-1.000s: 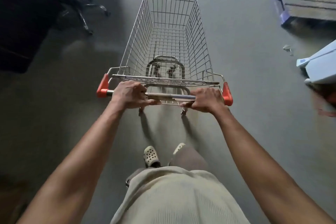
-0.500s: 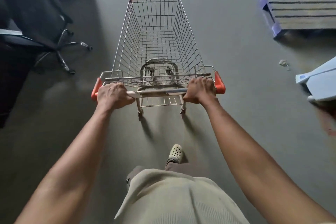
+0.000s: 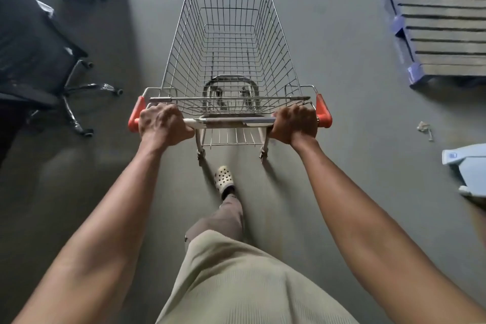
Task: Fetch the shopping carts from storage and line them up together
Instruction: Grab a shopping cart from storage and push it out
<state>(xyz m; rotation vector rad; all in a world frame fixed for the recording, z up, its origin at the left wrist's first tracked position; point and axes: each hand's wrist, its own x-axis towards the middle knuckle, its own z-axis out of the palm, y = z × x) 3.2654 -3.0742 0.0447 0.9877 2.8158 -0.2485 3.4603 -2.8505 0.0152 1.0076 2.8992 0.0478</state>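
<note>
A wire shopping cart point(image 3: 228, 42) with an empty basket stands straight ahead of me on the grey floor. Its handle bar point(image 3: 231, 121) has orange end caps. My left hand point(image 3: 163, 123) is closed around the bar's left end. My right hand point(image 3: 294, 123) grips the right end beside the orange cap. Both arms are stretched out. One foot in a pale perforated clog point(image 3: 223, 179) is stepping forward behind the cart's rear wheels. No other cart is in view.
A black office chair point(image 3: 39, 60) on castors stands at the left, close to the cart. A blue and grey pallet point(image 3: 441, 31) lies at the far right. A pale blue-white object point(image 3: 468, 168) and a small scrap point(image 3: 424, 127) lie on the floor at right.
My hands have slid apart along the handle toward its ends. The cart has rolled forward; the chair and pallet have shifted nearer in view. My feet have swapped in mid-stride.
</note>
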